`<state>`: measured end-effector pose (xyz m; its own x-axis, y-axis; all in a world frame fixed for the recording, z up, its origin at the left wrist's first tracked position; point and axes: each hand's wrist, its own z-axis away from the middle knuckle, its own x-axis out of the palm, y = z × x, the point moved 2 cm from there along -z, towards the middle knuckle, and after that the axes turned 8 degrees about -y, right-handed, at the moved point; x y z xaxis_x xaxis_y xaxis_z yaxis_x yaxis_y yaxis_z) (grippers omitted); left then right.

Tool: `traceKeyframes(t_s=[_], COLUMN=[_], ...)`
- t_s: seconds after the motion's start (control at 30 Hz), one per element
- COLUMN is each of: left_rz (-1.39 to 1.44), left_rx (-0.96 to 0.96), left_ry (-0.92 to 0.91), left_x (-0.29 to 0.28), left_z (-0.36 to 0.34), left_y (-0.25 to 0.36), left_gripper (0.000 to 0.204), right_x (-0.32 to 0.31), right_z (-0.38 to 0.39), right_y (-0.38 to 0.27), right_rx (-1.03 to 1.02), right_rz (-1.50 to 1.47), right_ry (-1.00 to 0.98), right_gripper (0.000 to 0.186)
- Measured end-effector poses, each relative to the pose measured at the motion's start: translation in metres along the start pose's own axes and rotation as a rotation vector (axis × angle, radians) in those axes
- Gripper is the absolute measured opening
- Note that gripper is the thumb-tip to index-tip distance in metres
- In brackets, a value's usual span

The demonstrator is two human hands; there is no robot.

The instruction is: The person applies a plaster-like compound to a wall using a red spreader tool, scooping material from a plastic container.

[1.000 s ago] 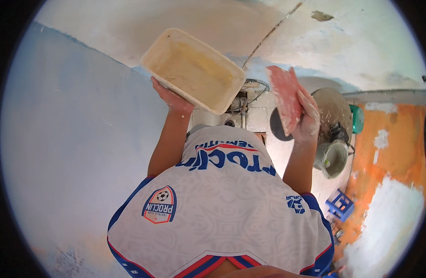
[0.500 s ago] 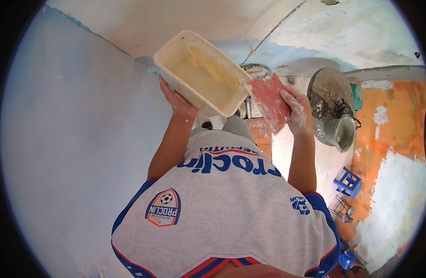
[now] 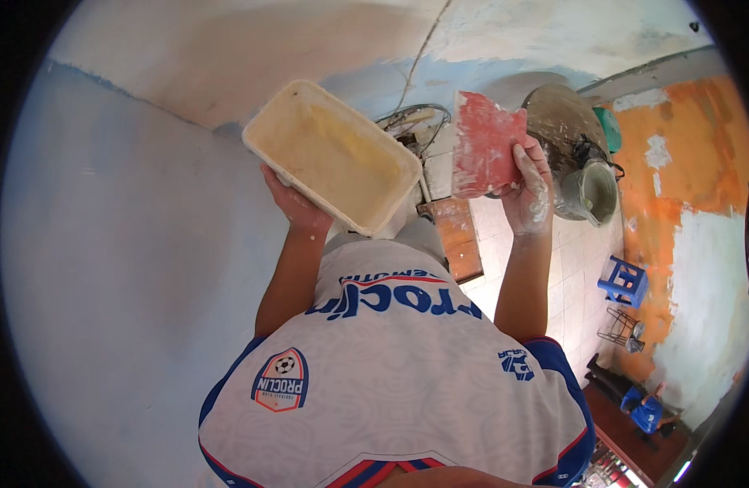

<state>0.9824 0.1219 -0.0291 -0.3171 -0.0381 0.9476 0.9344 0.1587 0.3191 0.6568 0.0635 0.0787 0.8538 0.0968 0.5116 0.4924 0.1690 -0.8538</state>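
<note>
My left hand (image 3: 297,203) is closed on the lower left edge of a cream rectangular plastic tub (image 3: 342,163). Yellowish stains and a thin pale residue show inside the tub, which is tilted toward me. In my right hand (image 3: 527,187), pinched between thumb and fingers, is a flat red putty spreader (image 3: 488,146) smeared with white. Its whitened edge points left, toward the tub, with a gap between the two. White paste also spots my right thumb and wrist. The fingers behind the spreader and under the tub are partly hidden.
Pale blue wall (image 3: 130,285) rises close on my left, a patchy wall ahead. Right of me stand a round dark table (image 3: 561,110), a grey bucket (image 3: 590,195) and a blue stool (image 3: 624,281). A brown wooden board (image 3: 454,236) lies below. A person in blue (image 3: 644,409) is at lower right.
My right hand has drawn the red spreader away from the tub's right edge and turned its flat face toward me. The tub has shifted slightly left and down in view.
</note>
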Motion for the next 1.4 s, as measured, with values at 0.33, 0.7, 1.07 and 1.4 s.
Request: traceKeyframes(t_s=[0.33,0.7,1.07,1.4], left_rz=[-0.032,-0.085,-0.066,-0.089], left_rx=[-0.153,-0.079,0.105,0.153], left_ry=[0.165,0.001,-0.090,0.017], left_x=[0.062,0.103,0.078,0.097], left_z=[-0.006,-0.024,0.002,0.010], left_y=[-0.076,-0.162,-0.214,-0.243], left_gripper=[0.088,0.085,0.074,0.079], right_x=[-0.018,-0.082,-0.215,-0.188], right_z=[0.027,0.052,0.034,-0.009], right_y=[-0.079,-0.128,-0.170,-0.158], right_rx=[-0.754,-0.759,-0.727,-0.219], right_rz=[0.795,1.120,1.284,0.322], right_ry=[-0.178,-0.417,-0.247,0.077], right_gripper=[0.015,0.013,0.015,0.023])
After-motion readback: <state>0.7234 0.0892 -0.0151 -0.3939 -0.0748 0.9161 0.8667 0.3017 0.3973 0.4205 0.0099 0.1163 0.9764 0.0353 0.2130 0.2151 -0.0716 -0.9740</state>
